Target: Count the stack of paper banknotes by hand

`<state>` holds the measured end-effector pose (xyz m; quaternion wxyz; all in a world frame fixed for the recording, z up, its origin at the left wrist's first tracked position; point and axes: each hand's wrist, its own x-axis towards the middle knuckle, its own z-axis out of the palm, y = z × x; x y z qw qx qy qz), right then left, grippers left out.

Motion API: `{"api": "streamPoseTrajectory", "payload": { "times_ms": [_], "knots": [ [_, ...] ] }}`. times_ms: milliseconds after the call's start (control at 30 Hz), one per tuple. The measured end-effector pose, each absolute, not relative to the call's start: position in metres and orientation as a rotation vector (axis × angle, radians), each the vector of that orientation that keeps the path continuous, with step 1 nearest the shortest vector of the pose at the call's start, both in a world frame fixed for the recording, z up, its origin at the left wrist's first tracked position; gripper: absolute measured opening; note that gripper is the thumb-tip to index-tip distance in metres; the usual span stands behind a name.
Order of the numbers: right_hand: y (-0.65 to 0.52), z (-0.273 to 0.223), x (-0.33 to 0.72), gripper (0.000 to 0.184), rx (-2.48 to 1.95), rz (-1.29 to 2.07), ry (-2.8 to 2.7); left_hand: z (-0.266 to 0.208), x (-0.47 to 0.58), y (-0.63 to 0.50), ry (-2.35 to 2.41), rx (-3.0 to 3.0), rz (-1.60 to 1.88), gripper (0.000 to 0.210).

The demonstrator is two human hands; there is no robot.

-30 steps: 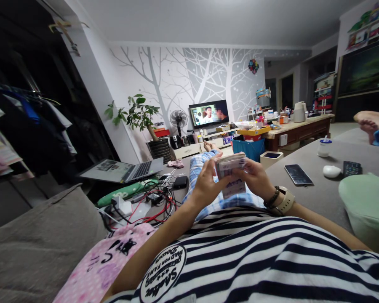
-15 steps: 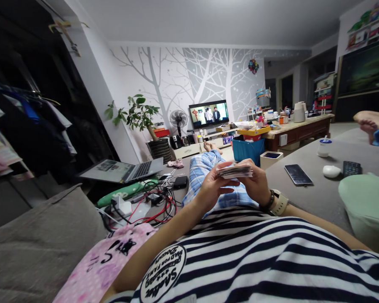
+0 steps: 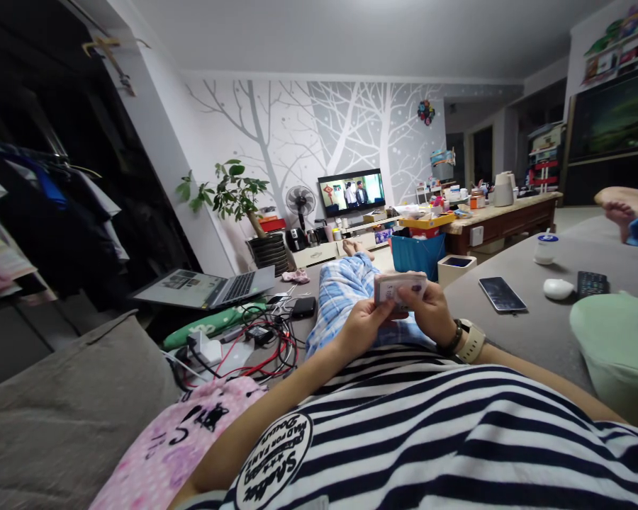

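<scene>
Above my lap, a small stack of pale, purplish banknotes [image 3: 388, 287] is held between my two hands, its printed face tilted toward me. My left hand [image 3: 366, 324] grips the lower left of the stack, thumb on the face. On the right side, my right hand [image 3: 433, 313] is closed round the stack with its thumb pressed across the print. Fingers behind the notes are hidden. Beneath the hands are my legs in blue checked trousers [image 3: 340, 290].
A phone [image 3: 502, 294], white mouse [image 3: 558, 288], remote [image 3: 592, 283] and small cup [image 3: 546, 249] lie right on the grey sofa [image 3: 532, 340]. Left are a laptop [image 3: 213, 287] and tangled cables [image 3: 276, 347]. Another person's bare foot [image 3: 619, 211] shows at far right.
The stack has tipped from edge-on to face toward me. My left hand has moved lower, its spread fingers drawn in, with the thumb now on the front. The right thumb also came onto the face.
</scene>
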<state>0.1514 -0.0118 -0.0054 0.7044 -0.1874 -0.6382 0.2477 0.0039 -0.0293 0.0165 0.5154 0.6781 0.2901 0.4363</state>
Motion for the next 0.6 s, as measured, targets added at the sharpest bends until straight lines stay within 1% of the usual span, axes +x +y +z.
{"api": "streamPoseTrajectory", "payload": {
  "times_ms": [100, 300, 433, 600],
  "knots": [
    [-0.0106, -0.006, 0.1505, 0.027, -0.452, 0.708, -1.32, 0.0155, 0.0038, -0.0292, 0.678, 1.645, 1.027, 0.052],
    [-0.0067, -0.0032, 0.1508, 0.024, -0.356, 0.973, -1.252, 0.013, 0.0021, -0.0238, 0.619, 1.527, 0.98, 0.05],
    [-0.0061, -0.0032, 0.1496, 0.027, -0.353, 1.034, -1.239, 0.0139, 0.0023, -0.0236, 0.643, 1.436, 0.96, 0.044],
    [-0.0097, -0.0014, 0.1469, 0.031, -0.443, 0.998, -1.267, 0.0146, 0.0053, -0.0267, 0.724, 1.482, 1.004, 0.039]
  ]
}}
